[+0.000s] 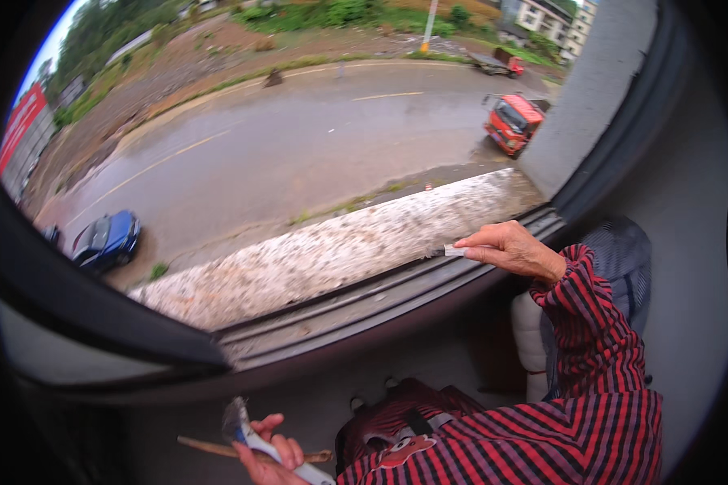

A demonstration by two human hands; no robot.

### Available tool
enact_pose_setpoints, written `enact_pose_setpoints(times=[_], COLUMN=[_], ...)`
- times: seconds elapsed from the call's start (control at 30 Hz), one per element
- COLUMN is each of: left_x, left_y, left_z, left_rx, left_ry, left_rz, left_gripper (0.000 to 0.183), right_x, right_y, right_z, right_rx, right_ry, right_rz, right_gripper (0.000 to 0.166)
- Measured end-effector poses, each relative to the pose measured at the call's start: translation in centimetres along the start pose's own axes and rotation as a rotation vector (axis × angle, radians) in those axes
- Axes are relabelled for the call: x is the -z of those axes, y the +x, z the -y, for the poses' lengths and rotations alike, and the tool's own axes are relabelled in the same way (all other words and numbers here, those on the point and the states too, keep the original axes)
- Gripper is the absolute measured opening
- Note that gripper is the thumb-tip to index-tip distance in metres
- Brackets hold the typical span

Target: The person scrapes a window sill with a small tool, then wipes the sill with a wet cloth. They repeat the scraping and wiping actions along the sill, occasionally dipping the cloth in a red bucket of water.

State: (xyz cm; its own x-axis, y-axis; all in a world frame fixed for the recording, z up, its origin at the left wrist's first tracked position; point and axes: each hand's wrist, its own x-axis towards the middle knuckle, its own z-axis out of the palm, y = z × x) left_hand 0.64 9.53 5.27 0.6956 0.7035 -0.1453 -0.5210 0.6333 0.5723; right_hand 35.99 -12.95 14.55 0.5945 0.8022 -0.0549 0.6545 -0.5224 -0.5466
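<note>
My right hand (503, 247) grips a small flat brush (458, 250) by its pale handle, its dark bristles at the outer edge of the window's sliding track (364, 303), near the right end. Low in the view, my left hand (273, 451) holds a brush with a white and blue handle (261, 444) and worn grey bristles, together with a thin wooden stick (209, 447) that crosses behind that handle. Dirt lies in the track. Beyond it runs a speckled, stained outer ledge (333, 251).
The dark window frame (97, 327) curves at the left, and a grey concrete pillar (588, 103) stands outside at the right. Below are a wet road (249, 145), a blue car (112, 236) and a red truck (512, 124). A grey checked cloth (622, 260) is beside my right sleeve.
</note>
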Motion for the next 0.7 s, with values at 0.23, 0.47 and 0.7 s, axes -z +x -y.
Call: enact_pose_setpoints(times=[0.23,0.47,0.7], left_x=[-1.4,-2.6,-2.9], left_y=[2.6,4.3,4.5], left_z=[1.8,4.7,5.7], left_rx=[0.187,0.311,0.349], left_ry=[0.07,-0.018,-0.029], left_rz=[0.231,0.29,0.308], left_gripper=[0.05,0.049,0.049], right_x=[6.1,5.9,3.1], right_y=[-8.7,-10.3,-7.8], right_z=[-6.9,-10.9,-13.2], right_rx=[-0.413,-0.536,-0.582], right_ry=[-0.595,-0.855,-1.125], right_rz=[-0.433,-0.388,-0.309], right_gripper=[0.027,0.024,0.009])
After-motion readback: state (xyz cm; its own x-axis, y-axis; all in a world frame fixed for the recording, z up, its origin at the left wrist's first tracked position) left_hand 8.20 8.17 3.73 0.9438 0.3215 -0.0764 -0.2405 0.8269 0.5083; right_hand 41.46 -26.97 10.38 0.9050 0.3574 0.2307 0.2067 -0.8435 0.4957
